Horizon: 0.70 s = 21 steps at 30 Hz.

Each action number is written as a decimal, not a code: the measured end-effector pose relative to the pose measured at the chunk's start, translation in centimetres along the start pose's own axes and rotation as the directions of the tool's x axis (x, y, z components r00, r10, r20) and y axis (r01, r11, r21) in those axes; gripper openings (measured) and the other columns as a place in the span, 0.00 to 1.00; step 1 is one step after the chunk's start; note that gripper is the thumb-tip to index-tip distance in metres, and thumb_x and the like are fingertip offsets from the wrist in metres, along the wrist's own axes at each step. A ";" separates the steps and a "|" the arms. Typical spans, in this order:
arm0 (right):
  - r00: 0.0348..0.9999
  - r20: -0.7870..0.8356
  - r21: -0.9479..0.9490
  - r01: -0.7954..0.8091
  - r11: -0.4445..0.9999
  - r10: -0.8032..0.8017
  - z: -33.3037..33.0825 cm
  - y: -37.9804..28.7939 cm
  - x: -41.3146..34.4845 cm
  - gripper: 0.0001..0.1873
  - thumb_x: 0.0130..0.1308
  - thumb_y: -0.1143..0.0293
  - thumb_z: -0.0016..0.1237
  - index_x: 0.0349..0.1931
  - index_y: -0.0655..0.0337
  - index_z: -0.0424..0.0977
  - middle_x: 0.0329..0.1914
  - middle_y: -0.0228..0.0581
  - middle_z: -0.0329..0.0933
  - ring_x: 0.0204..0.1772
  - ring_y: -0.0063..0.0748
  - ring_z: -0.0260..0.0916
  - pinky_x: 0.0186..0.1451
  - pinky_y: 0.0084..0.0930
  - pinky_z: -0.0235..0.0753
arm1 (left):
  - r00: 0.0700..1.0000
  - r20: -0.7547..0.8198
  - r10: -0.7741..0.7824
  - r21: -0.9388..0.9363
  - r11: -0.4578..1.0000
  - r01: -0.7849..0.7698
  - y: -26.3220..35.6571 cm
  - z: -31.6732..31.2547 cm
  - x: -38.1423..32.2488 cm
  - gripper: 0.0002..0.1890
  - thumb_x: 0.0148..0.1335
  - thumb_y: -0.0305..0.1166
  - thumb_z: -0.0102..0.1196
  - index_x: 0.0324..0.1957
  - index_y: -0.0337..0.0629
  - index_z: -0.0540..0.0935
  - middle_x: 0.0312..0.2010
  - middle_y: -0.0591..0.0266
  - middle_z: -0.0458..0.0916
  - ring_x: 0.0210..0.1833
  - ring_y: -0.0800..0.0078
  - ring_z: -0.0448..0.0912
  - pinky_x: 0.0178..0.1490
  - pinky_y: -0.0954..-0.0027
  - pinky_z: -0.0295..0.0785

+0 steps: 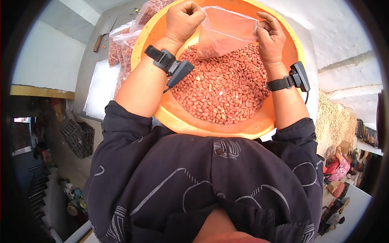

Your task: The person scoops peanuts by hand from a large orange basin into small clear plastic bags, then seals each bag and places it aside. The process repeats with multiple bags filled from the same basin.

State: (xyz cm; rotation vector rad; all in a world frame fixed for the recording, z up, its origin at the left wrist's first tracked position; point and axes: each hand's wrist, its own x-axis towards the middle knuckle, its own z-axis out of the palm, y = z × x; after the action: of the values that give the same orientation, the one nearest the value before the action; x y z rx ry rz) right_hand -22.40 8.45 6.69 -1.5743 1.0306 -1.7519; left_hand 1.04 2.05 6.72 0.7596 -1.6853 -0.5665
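Observation:
Between my two hands hangs a clear plastic bag [226,29], its mouth spread wide. My left hand [184,22] pinches one upper corner, and my right hand [270,36] grips the opposite corner with some fingers raised. Some reddish peanuts show through the lower left part of the bag; whether they lie inside or behind it I cannot tell. Below the bag, a heap of shelled red-skinned peanuts [220,91] fills the bottom of a large orange plastic basin [194,123]. A strapped black device sits on each wrist.
Left of the basin lie several filled zip bags of peanuts [121,48], a stack of flat clear bags [101,88] and a wooden-handled knife [98,43]. Black plastic crates [78,138] stand on the floor at left. At far right a person [339,167] sits near spread-out pale material [334,118].

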 end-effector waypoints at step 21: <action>0.631 0.334 -0.608 -0.424 0.671 0.701 -1.0 3.1 -0.4 0.24 0.55 0.76 0.47 0.54 0.67 0.66 0.26 0.37 0.77 0.30 0.23 0.74 0.35 0.19 0.71 | 0.795 0.460 -0.394 0.578 0.813 0.068 -0.2 0.4 -0.8 0.14 0.48 0.32 0.53 0.38 0.46 0.84 0.24 0.56 0.80 0.28 0.66 0.79 0.35 0.67 0.73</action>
State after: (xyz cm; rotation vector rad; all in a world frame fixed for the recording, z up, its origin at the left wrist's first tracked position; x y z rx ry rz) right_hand -23.60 7.33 3.89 -1.6034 1.5149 -0.5436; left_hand 0.82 2.50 5.94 1.3303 -2.3751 -0.5259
